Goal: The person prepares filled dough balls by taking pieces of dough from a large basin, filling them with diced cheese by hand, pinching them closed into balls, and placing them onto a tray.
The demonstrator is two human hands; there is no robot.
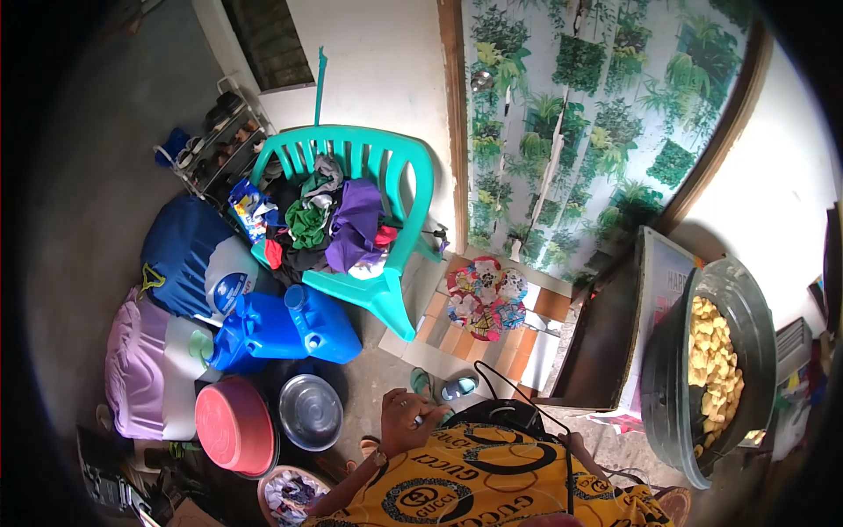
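My left hand (409, 422), with a ring on a finger and a watch at the wrist, is raised in front of my yellow patterned shirt (492, 474). Its fingers are curled inward; whatever they may hold is hidden. Close by, a black bag or pouch (499, 413) lies against my front, with a thin black cord (518, 391) looping out of it. Only a small part of my right hand (575, 446) shows at the shirt's right side, near the cord, and its fingers cannot be made out.
A green plastic chair (406, 290) bears piled clothes (329, 220). Blue jugs (290, 325), a red basin (230, 426), a metal basin (310, 413) and covered containers (189, 263) stand left. Rightward are a plant-print door (544, 132), a flower-shaped mat (486, 299) and a dark tub (672, 386) with yellowish chunks.
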